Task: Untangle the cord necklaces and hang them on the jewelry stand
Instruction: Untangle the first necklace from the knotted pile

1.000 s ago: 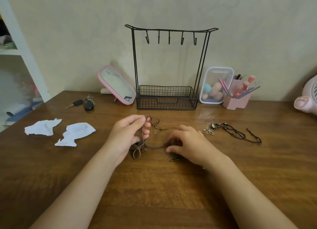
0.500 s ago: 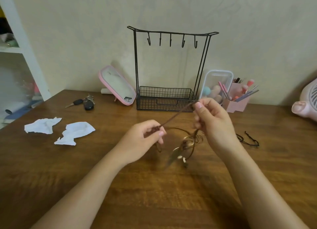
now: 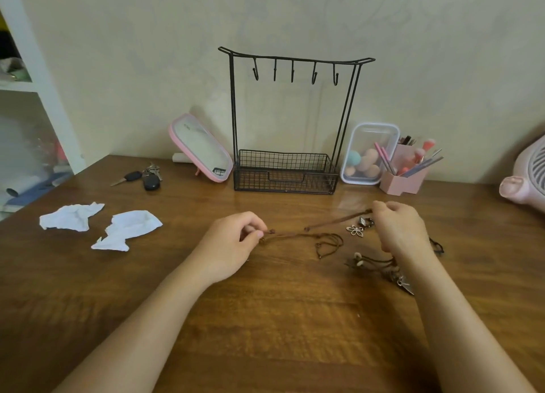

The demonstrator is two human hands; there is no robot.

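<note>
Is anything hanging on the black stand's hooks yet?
Empty. All five hooks on the jewelry stand are bare; the brown cord necklace is pinched between the left hand and right hand.

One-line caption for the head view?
Left hand and right hand pinch a brown cord necklace before the black wire jewelry stand.

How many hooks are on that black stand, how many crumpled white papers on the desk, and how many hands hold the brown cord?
Hooks on the stand: 5
Crumpled white papers: 2
Left hand, right hand, both pinching the brown cord: 2
Total: 9
</note>
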